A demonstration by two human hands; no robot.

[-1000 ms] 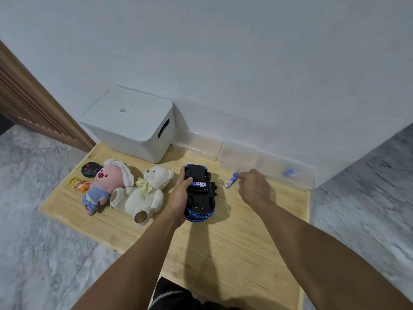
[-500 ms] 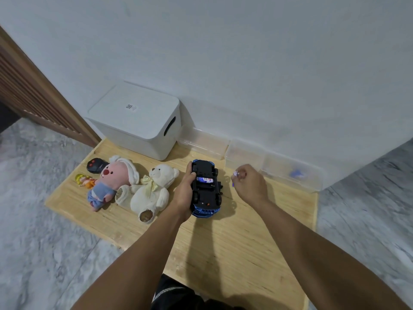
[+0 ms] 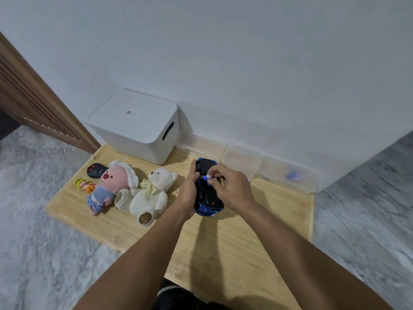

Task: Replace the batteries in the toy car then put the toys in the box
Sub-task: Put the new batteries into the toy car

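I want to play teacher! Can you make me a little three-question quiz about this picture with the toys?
1. True or false: the white box has its lid on.
2. What does the right hand pinch over the upside-down toy car? A) a battery B) a spoon C) a key
3. Which toy lies right beside the left hand?

Key: 1 true. 2 A, the battery. 3 the white teddy bear.

Blue toy car [image 3: 209, 209] with black underside; white storage box [image 3: 136, 126]; pink plush [image 3: 114, 182] with blue outfit, red nose; cream teddy bear [image 3: 152, 195] with pale yellow bow; black remote [image 3: 95, 171], red buttons; light wood-grain table [image 3: 245, 242]; grey marbled floor [image 3: 44, 242].
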